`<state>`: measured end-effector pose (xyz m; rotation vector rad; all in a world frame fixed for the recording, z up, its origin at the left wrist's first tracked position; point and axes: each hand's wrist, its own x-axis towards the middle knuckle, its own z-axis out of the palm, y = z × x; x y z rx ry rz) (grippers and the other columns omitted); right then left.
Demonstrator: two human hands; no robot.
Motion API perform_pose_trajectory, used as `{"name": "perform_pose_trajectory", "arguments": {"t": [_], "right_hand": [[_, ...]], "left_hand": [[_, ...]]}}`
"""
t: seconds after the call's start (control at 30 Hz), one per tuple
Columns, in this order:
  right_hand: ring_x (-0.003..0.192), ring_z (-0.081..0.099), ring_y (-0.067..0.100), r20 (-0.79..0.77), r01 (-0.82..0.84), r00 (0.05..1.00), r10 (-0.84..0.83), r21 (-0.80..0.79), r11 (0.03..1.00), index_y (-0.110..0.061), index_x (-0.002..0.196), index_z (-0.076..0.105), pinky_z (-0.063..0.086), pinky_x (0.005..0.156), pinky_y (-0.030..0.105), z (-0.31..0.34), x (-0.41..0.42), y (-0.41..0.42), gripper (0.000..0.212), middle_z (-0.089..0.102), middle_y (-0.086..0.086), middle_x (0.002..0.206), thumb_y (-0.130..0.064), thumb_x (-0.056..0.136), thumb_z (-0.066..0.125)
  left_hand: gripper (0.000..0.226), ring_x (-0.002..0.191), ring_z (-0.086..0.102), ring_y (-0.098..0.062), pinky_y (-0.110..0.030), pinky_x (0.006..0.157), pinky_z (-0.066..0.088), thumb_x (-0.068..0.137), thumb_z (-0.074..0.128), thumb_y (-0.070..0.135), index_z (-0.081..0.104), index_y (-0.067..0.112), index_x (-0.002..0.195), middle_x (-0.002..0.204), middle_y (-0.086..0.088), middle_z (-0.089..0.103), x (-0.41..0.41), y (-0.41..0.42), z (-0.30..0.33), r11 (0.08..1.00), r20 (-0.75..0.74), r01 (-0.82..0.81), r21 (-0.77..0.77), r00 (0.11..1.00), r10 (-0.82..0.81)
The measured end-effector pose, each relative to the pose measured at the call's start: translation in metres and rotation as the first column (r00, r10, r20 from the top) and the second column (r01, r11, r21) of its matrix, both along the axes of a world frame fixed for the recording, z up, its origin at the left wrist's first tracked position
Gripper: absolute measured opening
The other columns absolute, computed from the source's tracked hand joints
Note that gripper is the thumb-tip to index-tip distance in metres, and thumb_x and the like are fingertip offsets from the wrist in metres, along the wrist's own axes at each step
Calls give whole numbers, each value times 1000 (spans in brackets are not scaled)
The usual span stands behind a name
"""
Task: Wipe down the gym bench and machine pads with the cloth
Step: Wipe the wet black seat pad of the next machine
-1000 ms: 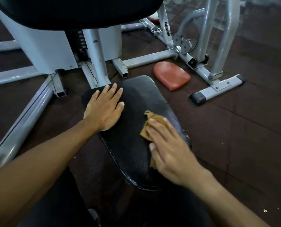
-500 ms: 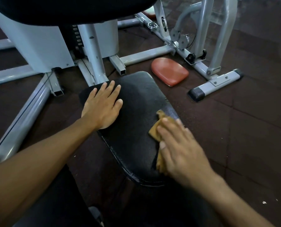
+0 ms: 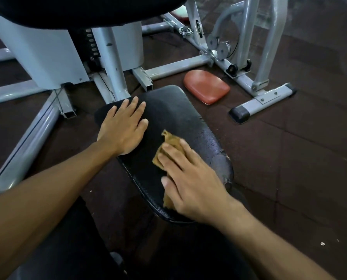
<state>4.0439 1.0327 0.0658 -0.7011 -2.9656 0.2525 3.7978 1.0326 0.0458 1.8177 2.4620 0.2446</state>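
A black padded seat (image 3: 168, 110) of a gym machine lies below me, its surface worn and torn along the right edge. My left hand (image 3: 124, 128) rests flat on the seat's far left part, fingers spread, holding nothing. My right hand (image 3: 190, 182) presses a brown cloth (image 3: 171, 141) flat onto the middle of the seat; most of the cloth is hidden under the palm. A larger black pad (image 3: 83, 11) of the machine overhangs at the top.
The white machine frame (image 3: 116, 77) and its shroud stand behind the seat. A loose red pad (image 3: 207, 86) lies on the dark rubber floor to the right. Grey frame legs with a black end cap (image 3: 241, 114) run along the right.
My right hand has slid the cloth leftward from the seat's right edge toward its middle. The left hand has stayed put on the seat.
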Motion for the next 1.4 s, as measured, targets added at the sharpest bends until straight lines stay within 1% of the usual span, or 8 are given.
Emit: {"name": "perform_pose_trajectory", "arguments": {"t": [0.27,0.47,0.63,0.8,1.07,1.2,1.3,1.4], "right_hand": [[148,18,16,-152,196,966,-211,-108,975,-19,144,44,26,117,46,-6,70,31,50,29,-1,158,-38,98,37],[142,26,14,-183,269,930,-319,-253,929,-18,141,42,15,113,21,1,21,85,43,27,1,156,-29,99,43],[140,33,30,-106,72,992,-64,76,994,-5,133,52,19,117,51,0,-22,60,49,47,15,142,-31,95,36],[148,15,29,-64,11,998,-13,-18,1000,-20,145,37,18,120,46,-2,-29,28,55,27,1,157,-45,96,33],[146,24,30,-42,143,988,-147,-89,986,-24,137,44,26,115,50,-9,-80,92,59,31,0,155,-47,90,18],[143,31,26,-159,137,977,-141,-33,990,-12,140,45,23,118,42,-7,-26,101,50,35,9,153,-31,97,29],[145,25,19,-162,316,921,-354,-221,923,-12,144,39,20,116,29,-2,11,91,46,24,4,157,-26,101,32],[143,28,26,-224,284,926,-304,-118,952,-5,137,46,20,119,41,-6,19,67,49,34,14,152,-28,96,33]], "left_hand": [[58,149,2,-20,-44,120,5,101,17,46,12,24,154,163,-1,5,1,0,-2,1000,-7,-9,-5,1000,9],[57,149,3,-20,-44,120,5,101,19,45,15,24,154,163,-1,8,2,0,0,1000,-1,-18,14,1000,18],[57,149,4,-21,-45,120,7,101,20,43,16,23,154,163,-2,8,3,1,2,1000,4,-13,14,1000,13],[57,149,5,-22,-45,119,8,101,20,42,15,21,154,163,-4,8,2,-2,4,1000,-21,-7,-5,1000,7],[57,149,2,-19,-43,119,6,102,21,44,14,23,155,163,-2,5,2,-2,7,1000,21,-12,-26,1000,13],[57,149,1,-17,-42,119,4,102,21,45,14,25,154,163,1,5,1,-3,7,1000,56,-12,-21,998,13],[56,149,1,-16,-42,120,4,102,21,45,16,26,154,163,2,6,3,-4,6,1000,68,-29,6,997,28],[56,149,1,-16,-41,120,4,102,21,44,16,26,154,163,2,7,3,-3,5,999,67,-32,19,997,30]]}}
